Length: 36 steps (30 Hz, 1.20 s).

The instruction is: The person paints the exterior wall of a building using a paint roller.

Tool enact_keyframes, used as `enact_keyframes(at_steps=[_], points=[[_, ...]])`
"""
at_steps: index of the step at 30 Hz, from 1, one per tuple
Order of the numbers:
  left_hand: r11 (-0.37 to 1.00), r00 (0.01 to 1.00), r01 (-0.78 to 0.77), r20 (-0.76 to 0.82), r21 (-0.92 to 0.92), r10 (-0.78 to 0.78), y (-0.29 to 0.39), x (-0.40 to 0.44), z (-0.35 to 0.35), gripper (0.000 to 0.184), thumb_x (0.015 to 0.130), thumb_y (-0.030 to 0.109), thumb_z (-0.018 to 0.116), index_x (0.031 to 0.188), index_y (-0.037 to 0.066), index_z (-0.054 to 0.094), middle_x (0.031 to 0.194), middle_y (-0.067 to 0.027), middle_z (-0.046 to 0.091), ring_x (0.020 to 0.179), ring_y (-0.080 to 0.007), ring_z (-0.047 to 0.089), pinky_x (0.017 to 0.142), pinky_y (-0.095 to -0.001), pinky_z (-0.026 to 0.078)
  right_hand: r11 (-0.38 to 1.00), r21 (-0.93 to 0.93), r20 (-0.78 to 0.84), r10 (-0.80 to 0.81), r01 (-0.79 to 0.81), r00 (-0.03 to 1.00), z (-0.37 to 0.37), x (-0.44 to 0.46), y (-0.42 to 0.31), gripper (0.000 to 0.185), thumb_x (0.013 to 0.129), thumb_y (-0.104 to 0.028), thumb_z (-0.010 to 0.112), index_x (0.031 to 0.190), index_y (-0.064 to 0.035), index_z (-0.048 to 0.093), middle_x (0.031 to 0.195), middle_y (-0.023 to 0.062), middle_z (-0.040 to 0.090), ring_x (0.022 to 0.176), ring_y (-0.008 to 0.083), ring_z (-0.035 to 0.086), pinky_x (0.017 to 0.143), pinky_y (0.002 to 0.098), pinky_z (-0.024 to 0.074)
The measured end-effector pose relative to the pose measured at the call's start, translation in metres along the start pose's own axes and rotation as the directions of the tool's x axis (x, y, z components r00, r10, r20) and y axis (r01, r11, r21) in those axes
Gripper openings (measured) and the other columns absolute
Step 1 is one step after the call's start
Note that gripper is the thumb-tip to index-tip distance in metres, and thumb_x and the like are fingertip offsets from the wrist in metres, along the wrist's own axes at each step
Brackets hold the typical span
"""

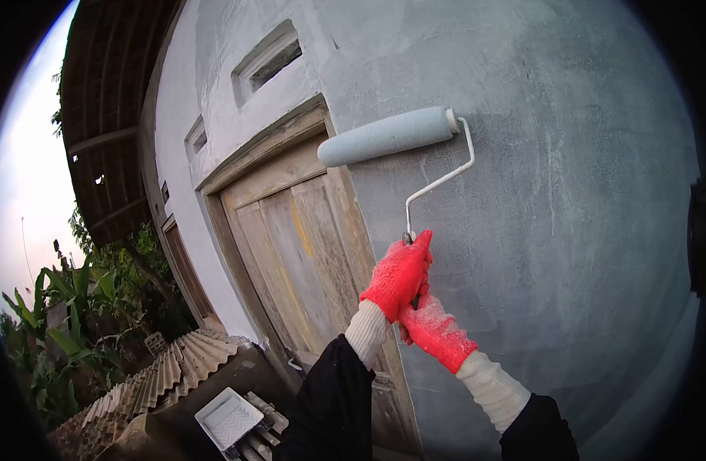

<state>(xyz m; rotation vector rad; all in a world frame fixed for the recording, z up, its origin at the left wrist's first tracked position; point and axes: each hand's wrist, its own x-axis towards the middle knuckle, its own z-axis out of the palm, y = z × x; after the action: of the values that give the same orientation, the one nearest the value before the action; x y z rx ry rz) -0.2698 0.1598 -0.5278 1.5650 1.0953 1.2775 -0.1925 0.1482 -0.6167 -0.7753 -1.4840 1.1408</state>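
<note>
head view: one paint roller (387, 138), just past 12 o'clock, before a grey wall (568, 200); coverage judged part-done.
left hand (399, 273), upper, and right hand (439, 330), lower, both red-gloved, wrapped round its handle (407, 238); whether roller touches wall, cannot tell. grey spread but patchy at 3 o'clock, evening-out apparently left; paler wall (207, 77) toward 11 o'clock seemingly uncoated; paint tray (228, 419) at 7 o'clock, whitish inside.

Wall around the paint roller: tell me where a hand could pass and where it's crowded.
Bare wall shows above the roller, right of the vent opening, and right of the bent wire. Crowded: below the wire, where the left hand and right hand grip, and at the roller's left end, overlapping the door frame in view.
</note>
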Motion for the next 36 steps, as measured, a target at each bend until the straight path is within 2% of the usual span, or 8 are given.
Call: enact_keyframes(at_steps=[4,7,9,12,19,23,30,36], points=[[0.976,0.978,0.210,-0.008,0.051,-0.209,-0.100,-0.045,0.019,0.041,0.094,0.044,0.056,0.078,0.007,0.050,0.059,-0.0007,0.045,0.048,-0.0136,0.045,0.048,-0.0307,0.039,0.994,-0.030,0.001,0.109,-0.108,0.994,0.001,-0.062,0.094,0.033,0.091,-0.025,0.061,0.110,-0.0034,0.045,0.064,0.0058,0.057,0.051,0.0164,0.057,0.049,0.0310,0.0476],[0.873,0.913,0.396,-0.017,0.286,-0.408,-0.159,-0.090,0.031,0.051,0.090,0.057,0.052,0.089,0.007,0.059,0.070,-0.0064,0.060,0.067,-0.0193,0.062,0.068,-0.0336,0.048,0.977,0.003,0.001,0.211,-0.211,0.977,0.005,-0.120,0.184,0.038,0.091,-0.027,0.062,0.114,-0.0034,0.043,0.065,0.0055,0.057,0.052,0.0160,0.057,0.050,0.0310,0.0476],[0.885,0.919,0.381,-0.004,0.268,-0.395,-0.165,-0.100,0.036,0.047,0.093,0.053,0.054,0.082,0.007,0.056,0.065,-0.0022,0.055,0.060,-0.0150,0.056,0.061,-0.0310,0.047,0.980,-0.171,0.013,-0.103,0.104,0.995,0.002,-0.130,0.259,0.034,0.097,-0.029,0.055,0.123,-0.0068,0.053,0.096,0.0082,0.064,0.081,0.0256,0.064,0.071,0.0364,0.0536],[0.910,0.928,0.366,-0.005,0.197,-0.372,-0.129,-0.087,0.025,0.044,0.094,0.049,0.055,0.080,0.007,0.054,0.066,-0.0018,0.053,0.058,-0.0134,0.053,0.057,-0.0297,0.045,0.963,-0.004,0.008,0.271,-0.271,0.963,0.011,-0.115,0.115,0.044,0.090,-0.028,0.063,0.118,-0.0031,0.041,0.067,0.0052,0.058,0.053,0.0156,0.057,0.051,0.0307,0.0478],[0.994,0.998,0.054,0.015,-0.093,-0.053,0.005,0.004,-0.009,0.036,0.095,0.038,0.057,0.077,0.008,0.048,0.062,0.0009,0.043,0.050,-0.0114,0.041,0.046,-0.0289,0.037,0.999,-0.045,0.001,0.010,-0.010,1.000,0.009,0.003,-0.005,0.030,0.092,-0.029,0.059,0.103,-0.0032,0.048,0.062,0.0056,0.057,0.050,0.0166,0.057,0.048,0.0309,0.0473],[0.991,0.997,0.071,0.028,-0.110,-0.068,-0.022,-0.006,0.001,0.037,0.095,0.038,0.056,0.077,0.007,0.048,0.060,0.0009,0.042,0.049,-0.0122,0.041,0.047,-0.0293,0.037,0.998,-0.022,-0.025,0.060,-0.061,0.998,0.004,-0.013,0.015,0.030,0.091,-0.029,0.059,0.104,-0.0038,0.048,0.063,0.0054,0.057,0.050,0.0168,0.057,0.048,0.0314,0.0470],[0.894,0.930,0.330,0.055,0.303,-0.362,-0.161,-0.076,0.028,0.047,0.093,0.051,0.053,0.081,0.005,0.059,0.066,-0.0060,0.059,0.063,-0.0170,0.059,0.064,-0.0328,0.047,0.962,-0.134,-0.011,0.239,-0.238,0.971,0.000,-0.109,0.143,0.037,0.090,-0.027,0.064,0.111,-0.0028,0.046,0.070,0.0059,0.059,0.058,0.0165,0.058,0.055,0.0324,0.0480],[0.968,0.985,0.173,-0.057,0.180,-0.165,-0.053,-0.030,0.006,0.043,0.094,0.048,0.053,0.082,0.006,0.055,0.064,-0.0013,0.052,0.057,-0.0146,0.054,0.057,-0.0301,0.045,0.992,-0.062,-0.012,0.106,-0.107,0.994,0.004,-0.038,0.068,0.034,0.091,-0.027,0.063,0.109,-0.0034,0.047,0.068,0.0065,0.059,0.055,0.0161,0.058,0.050,0.0310,0.0473]])
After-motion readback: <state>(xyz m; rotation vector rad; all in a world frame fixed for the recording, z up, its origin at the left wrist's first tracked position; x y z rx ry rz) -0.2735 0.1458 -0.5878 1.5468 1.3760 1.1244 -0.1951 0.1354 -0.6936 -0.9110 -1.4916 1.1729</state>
